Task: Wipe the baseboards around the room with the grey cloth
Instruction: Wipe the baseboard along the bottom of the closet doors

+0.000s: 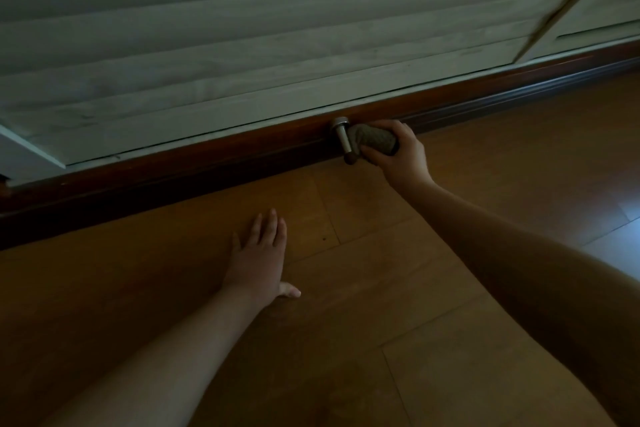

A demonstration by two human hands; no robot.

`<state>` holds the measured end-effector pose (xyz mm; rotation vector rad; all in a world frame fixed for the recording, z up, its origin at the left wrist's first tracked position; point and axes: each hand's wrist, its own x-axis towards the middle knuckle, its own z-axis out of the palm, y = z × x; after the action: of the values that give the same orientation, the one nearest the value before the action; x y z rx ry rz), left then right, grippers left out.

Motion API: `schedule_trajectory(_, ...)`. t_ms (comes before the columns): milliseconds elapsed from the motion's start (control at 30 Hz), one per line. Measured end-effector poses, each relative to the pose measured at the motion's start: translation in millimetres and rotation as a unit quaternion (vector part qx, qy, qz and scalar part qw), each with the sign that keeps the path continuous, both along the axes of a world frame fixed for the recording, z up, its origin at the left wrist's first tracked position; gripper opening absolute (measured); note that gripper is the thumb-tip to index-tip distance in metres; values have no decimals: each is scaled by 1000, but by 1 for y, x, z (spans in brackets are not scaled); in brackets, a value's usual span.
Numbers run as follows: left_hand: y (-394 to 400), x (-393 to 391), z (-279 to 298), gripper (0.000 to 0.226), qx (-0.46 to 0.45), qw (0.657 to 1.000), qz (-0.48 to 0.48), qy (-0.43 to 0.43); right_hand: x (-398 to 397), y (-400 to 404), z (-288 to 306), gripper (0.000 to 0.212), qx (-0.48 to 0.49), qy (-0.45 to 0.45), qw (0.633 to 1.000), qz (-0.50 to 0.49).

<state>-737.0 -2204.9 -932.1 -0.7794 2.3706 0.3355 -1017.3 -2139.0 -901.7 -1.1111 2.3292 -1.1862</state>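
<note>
Right of centre, the right hand grips the bunched grey cloth against the dark baseboard, beside a metal doorstop. Left hand rests flat, fingers straight, on the floor. Wiping around the stop probably needs firm, even pressure.

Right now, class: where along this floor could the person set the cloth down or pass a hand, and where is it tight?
Bare wooden floor lies between the flat left hand and the right hand, and right of it below the baseboard. It is tight where the grey cloth meets the metal door stopper.
</note>
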Motion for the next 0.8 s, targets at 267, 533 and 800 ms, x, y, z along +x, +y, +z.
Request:
schedule_trajectory(267,0,0,2,133,-4,1000,-5,-7,-32,5,6,40,24,37,999,20)
schedule_trajectory(533,1,-1,4,132,-1,1000,-6,-9,-80,27,12,39,27,32,996,-80)
schedule_trajectory(800,0,-1,7,129,-1,1000,-16,-24,-115,58,13,38,40,32,982,-182)
